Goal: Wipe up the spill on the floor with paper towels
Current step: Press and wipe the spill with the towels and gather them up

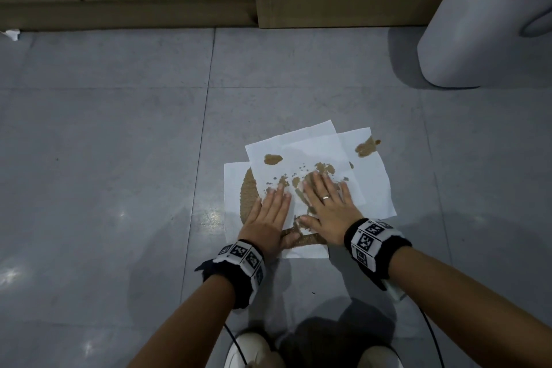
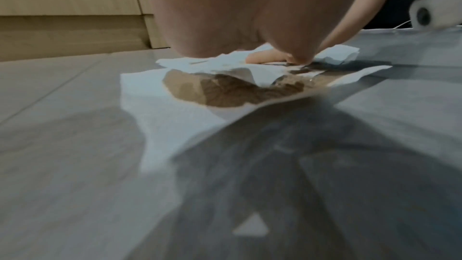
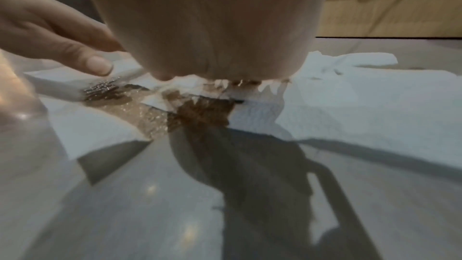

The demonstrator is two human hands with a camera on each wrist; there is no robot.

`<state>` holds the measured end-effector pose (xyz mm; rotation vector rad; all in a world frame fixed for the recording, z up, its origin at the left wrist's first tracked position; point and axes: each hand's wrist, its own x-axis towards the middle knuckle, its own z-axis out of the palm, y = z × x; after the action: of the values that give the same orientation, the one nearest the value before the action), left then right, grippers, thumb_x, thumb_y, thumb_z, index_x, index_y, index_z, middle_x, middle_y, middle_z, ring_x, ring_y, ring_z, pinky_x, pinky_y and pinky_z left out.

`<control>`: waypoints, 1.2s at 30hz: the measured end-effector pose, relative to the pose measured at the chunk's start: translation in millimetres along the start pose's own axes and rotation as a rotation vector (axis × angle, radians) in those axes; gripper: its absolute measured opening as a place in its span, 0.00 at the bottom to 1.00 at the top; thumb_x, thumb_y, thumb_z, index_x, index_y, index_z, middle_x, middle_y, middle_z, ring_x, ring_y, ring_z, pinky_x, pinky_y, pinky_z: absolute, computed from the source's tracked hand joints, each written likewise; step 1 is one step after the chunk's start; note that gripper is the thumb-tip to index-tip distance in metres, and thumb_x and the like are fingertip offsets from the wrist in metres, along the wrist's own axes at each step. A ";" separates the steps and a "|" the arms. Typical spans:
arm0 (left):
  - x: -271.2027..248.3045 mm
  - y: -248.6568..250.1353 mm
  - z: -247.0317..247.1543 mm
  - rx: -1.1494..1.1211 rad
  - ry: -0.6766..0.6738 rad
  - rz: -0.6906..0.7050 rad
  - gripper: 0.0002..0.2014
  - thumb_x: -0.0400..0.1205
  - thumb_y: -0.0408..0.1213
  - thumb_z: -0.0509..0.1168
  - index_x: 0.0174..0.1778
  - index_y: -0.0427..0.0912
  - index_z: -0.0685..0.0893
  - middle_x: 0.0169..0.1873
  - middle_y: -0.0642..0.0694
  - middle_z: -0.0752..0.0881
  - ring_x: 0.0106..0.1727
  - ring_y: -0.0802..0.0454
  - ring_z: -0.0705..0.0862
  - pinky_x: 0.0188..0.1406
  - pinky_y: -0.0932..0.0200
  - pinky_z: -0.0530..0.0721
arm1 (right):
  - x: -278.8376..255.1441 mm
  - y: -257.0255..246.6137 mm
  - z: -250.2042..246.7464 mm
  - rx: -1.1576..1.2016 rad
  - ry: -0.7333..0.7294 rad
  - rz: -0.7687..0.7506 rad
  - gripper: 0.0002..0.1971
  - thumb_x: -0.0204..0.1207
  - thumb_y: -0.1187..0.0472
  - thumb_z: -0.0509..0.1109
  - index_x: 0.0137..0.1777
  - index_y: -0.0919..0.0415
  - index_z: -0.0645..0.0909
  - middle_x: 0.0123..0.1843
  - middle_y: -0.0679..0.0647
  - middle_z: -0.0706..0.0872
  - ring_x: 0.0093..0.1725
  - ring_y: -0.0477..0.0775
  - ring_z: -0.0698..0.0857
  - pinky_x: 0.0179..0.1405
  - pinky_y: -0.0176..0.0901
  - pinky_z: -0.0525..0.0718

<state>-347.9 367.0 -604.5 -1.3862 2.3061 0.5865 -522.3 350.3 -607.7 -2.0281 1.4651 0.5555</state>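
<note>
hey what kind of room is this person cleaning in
Probably a home kitchen or utility area, though I can't be sure. Light wooden cabinet fronts with a recessed kickboard run along the back, the large grey floor tiles look polished, and a tall pale grey plastic bin-like container stands at the right.

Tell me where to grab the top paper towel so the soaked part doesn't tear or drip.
Pinch the top paper towel by its dry white far corner, coming from the cabinet side. The brown wet patches sit near both flat hands, left hand and right hand, so the near edge is probably weakest. Fold the dry corner toward you over the stain.
</note>
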 end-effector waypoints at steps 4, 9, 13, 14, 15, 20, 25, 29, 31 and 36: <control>8.5 7.0 9.5 0.034 -0.008 0.039 0.36 0.77 0.64 0.32 0.70 0.45 0.25 0.74 0.46 0.26 0.80 0.48 0.33 0.71 0.53 0.27 | -6.4 12.4 5.4 0.001 0.003 0.037 0.49 0.49 0.27 0.08 0.71 0.53 0.18 0.74 0.52 0.18 0.74 0.50 0.22 0.73 0.58 0.28; 9.6 10.4 17.5 0.046 -0.067 0.044 0.36 0.83 0.60 0.39 0.74 0.45 0.26 0.72 0.48 0.24 0.80 0.50 0.32 0.77 0.52 0.32 | -2.9 17.6 9.7 0.006 -0.007 0.022 0.49 0.50 0.28 0.07 0.72 0.53 0.19 0.74 0.51 0.19 0.74 0.49 0.22 0.73 0.59 0.28; 11.1 9.6 21.0 0.019 -0.098 0.042 0.35 0.82 0.62 0.38 0.70 0.46 0.23 0.72 0.48 0.23 0.79 0.50 0.30 0.76 0.52 0.31 | -1.9 18.6 12.1 0.002 -0.011 0.014 0.44 0.59 0.28 0.20 0.71 0.53 0.19 0.73 0.51 0.18 0.73 0.49 0.22 0.73 0.59 0.27; 11.0 9.9 20.7 0.026 -0.104 0.044 0.36 0.82 0.62 0.38 0.70 0.46 0.23 0.72 0.48 0.23 0.79 0.50 0.30 0.76 0.52 0.31 | -1.6 18.9 12.2 0.001 -0.018 0.014 0.43 0.59 0.28 0.20 0.71 0.53 0.19 0.73 0.51 0.18 0.73 0.49 0.22 0.73 0.59 0.27; 10.9 9.8 20.5 0.029 -0.114 0.043 0.36 0.82 0.62 0.38 0.70 0.46 0.23 0.72 0.48 0.23 0.79 0.50 0.30 0.76 0.52 0.31 | -1.2 19.0 12.2 0.000 -0.024 0.014 0.44 0.58 0.27 0.20 0.71 0.53 0.19 0.73 0.51 0.18 0.74 0.50 0.22 0.73 0.60 0.27; 10.3 6.4 17.9 -0.027 -0.070 0.060 0.37 0.82 0.61 0.42 0.77 0.46 0.29 0.71 0.49 0.24 0.80 0.51 0.32 0.76 0.53 0.32 | -1.1 17.2 4.8 0.005 -0.066 0.038 0.39 0.78 0.33 0.38 0.75 0.56 0.22 0.71 0.51 0.17 0.78 0.54 0.26 0.75 0.61 0.29; 1.6 -7.5 27.5 -0.073 0.120 -0.095 0.39 0.72 0.66 0.23 0.74 0.45 0.29 0.74 0.47 0.30 0.78 0.50 0.35 0.74 0.53 0.33 | -9.9 6.8 1.7 0.059 0.094 0.070 0.37 0.83 0.40 0.43 0.77 0.58 0.25 0.73 0.50 0.20 0.78 0.51 0.27 0.77 0.58 0.31; -8.1 -11.3 39.8 -0.087 0.152 -0.041 0.39 0.75 0.55 0.47 0.81 0.40 0.47 0.74 0.43 0.70 0.71 0.44 0.75 0.77 0.48 0.50 | -10.3 -6.7 11.8 0.019 0.106 -0.056 0.37 0.73 0.33 0.27 0.73 0.57 0.21 0.75 0.53 0.20 0.75 0.53 0.24 0.75 0.55 0.30; -7.1 -14.6 49.2 -0.120 0.145 0.019 0.41 0.75 0.55 0.48 0.80 0.41 0.42 0.77 0.46 0.65 0.72 0.44 0.72 0.75 0.49 0.45 | -5.9 -14.9 19.5 -0.049 0.072 -0.098 0.45 0.59 0.29 0.13 0.72 0.58 0.20 0.74 0.54 0.19 0.75 0.56 0.23 0.72 0.56 0.27; -1.1 -18.5 65.3 -0.114 0.267 0.008 0.33 0.83 0.59 0.32 0.81 0.42 0.42 0.81 0.48 0.38 0.82 0.47 0.42 0.76 0.48 0.42 | -1.3 -20.2 33.6 -0.073 0.029 -0.067 0.47 0.68 0.32 0.16 0.79 0.62 0.42 0.82 0.59 0.41 0.81 0.61 0.47 0.77 0.64 0.35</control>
<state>-323.7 394.8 -661.6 -1.5945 2.5197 0.5730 -503.7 378.2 -627.9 -2.1426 1.4063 0.5613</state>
